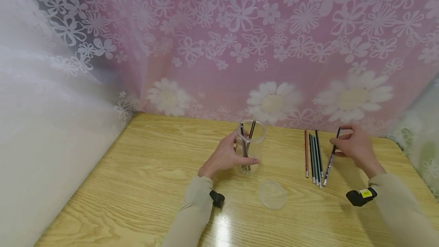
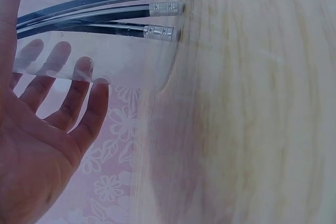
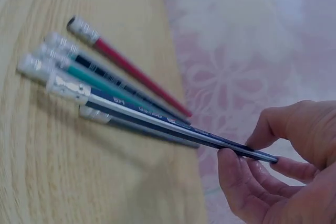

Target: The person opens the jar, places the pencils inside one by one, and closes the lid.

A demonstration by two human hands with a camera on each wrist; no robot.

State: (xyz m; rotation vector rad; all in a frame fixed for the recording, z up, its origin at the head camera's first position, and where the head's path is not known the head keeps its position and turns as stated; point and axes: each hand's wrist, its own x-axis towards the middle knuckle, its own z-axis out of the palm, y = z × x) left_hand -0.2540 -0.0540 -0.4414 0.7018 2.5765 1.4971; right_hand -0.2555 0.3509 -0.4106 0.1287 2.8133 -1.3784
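Note:
My left hand [image 1: 224, 153] grips a clear plastic jar [image 1: 255, 149] from its left side, thumb across the front and fingers behind. Inside the jar stand 3 dark pencils [image 2: 165, 9], eraser ends down, as the left wrist view shows. At the right, my right hand [image 1: 354, 146] pinches a dark blue pencil [image 3: 142, 106] with silver stripes near its upper end, the eraser end slanting down toward me. Just left of it several more pencils [image 1: 313, 159] lie side by side on the table, among them a red pencil [image 3: 139, 74] and a green pencil [image 3: 102, 81].
A round clear lid [image 1: 272, 194] lies flat on the wooden table [image 1: 144, 170], in front of the jar. Behind the table hangs a pink flowered curtain [image 1: 212, 48]; a whitish sheet [image 1: 51, 125] borders the left side.

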